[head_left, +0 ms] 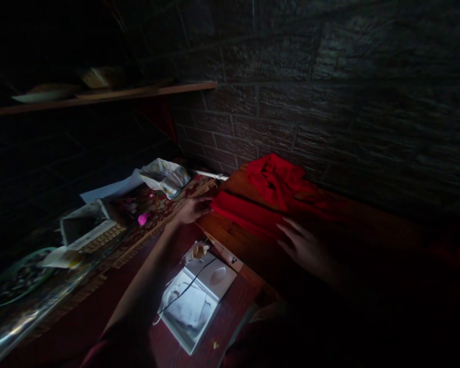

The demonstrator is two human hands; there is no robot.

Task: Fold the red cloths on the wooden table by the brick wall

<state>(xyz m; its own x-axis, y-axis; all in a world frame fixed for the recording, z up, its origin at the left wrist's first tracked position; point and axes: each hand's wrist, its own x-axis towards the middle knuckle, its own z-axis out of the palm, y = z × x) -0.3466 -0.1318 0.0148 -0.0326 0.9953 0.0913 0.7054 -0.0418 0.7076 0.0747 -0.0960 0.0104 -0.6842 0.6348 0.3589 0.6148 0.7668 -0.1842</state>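
Observation:
A folded strip of red cloth point(249, 214) lies across a brown wooden tabletop point(230, 236). At its left end is my left hand point(192, 210), fingers stretched toward the edge of the cloth; I cannot tell how firmly they touch it. My right hand point(301, 245) rests by the other end with its fingers spread, the fingertips at the fabric. Behind the strip, a crumpled heap of red fabric point(274, 176) sits near the wall. Deep shadow hides the right forearm and the tabletop's right part.
Below the tabletop's left edge lies an open white box point(187, 301) with a dark cord. Further left are a patterned fringed cloth point(168, 212), a pale bin point(86, 225), a pink object point(143, 219) and a green-rimmed tray point(19, 276). A wooden shelf point(145, 92) juts above.

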